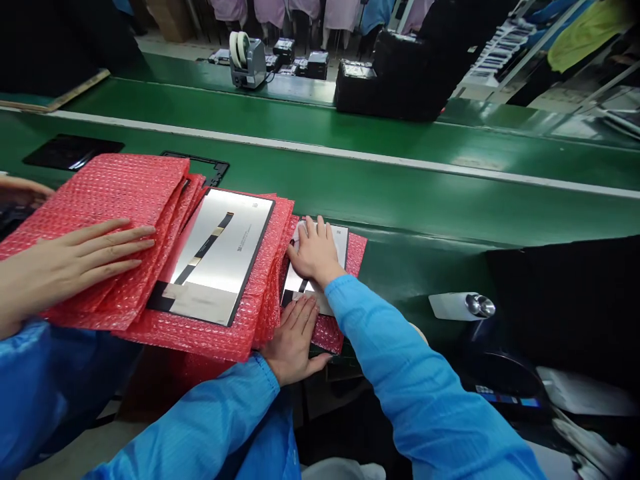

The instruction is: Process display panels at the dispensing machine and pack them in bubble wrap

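Observation:
My left hand (295,340) lies with fingers stretched along the lower edge of a silver-backed display panel (341,248). The panel rests on a red bubble-wrap pouch (357,255) at the bench's near edge. On the same panel, my right hand (317,252) presses a bunched white cloth (301,232), partly hidden under the fingers. Just left, a second display panel (215,253), with a black flex cable across its back, sits on a stack of red bubble-wrap pouches (273,267). Another person's hand (90,267) rests flat on more red pouches (125,180).
A white bottle with a metal top (457,306) stands to the right, near a black partition (575,300). A black frame (220,172) and a dark panel (73,152) lie behind the pouches. A tape dispenser (247,61) and black stacked items (390,80) are across the green bench.

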Available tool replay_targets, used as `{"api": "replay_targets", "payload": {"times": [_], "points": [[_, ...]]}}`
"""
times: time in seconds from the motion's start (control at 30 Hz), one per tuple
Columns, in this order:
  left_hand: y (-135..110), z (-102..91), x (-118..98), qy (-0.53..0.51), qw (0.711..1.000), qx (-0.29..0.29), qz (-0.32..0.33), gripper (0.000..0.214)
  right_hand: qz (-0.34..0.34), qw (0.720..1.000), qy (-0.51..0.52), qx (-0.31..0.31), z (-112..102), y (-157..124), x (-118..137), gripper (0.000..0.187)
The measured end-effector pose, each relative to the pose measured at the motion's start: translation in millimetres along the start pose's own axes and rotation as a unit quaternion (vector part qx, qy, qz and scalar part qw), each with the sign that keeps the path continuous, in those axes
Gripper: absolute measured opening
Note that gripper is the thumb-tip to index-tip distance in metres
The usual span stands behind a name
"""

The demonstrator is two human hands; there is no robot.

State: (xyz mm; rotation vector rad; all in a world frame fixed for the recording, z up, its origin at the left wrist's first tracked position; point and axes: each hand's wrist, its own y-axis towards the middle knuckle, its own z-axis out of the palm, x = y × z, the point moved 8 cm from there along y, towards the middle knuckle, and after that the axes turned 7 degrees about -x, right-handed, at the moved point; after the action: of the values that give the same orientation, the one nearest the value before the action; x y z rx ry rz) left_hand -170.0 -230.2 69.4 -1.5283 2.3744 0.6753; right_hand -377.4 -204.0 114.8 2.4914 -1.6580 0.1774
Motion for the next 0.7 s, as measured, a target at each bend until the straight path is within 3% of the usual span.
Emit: {"api": "replay_targets", "payload": {"times": [0.1,0.3,0.53,0.7], "points": [[1,-3.3,-2,0.02,1.0,-0.009,0.016,0.104,0.014,1.0,0.002,-0.015,-2,13,-4,0.082],[3,-3.5,-8,0.051,0.998,-0.023,0.034,0.101,-0.02,1.0,0.007,-0.002,-3,-27,6,0.091],[4,-2.8,-9,0.064,0.996,-0.036,0.047,0.1,0.024,1.0,0.0,-0.003,-7,9,-8,0.074],[6,-2.1,-12,0.05,0.997,-0.037,0.04,0.099,-0.027,0.999,-0.004,-0.018,-4,-19,-2,0.085]]}}
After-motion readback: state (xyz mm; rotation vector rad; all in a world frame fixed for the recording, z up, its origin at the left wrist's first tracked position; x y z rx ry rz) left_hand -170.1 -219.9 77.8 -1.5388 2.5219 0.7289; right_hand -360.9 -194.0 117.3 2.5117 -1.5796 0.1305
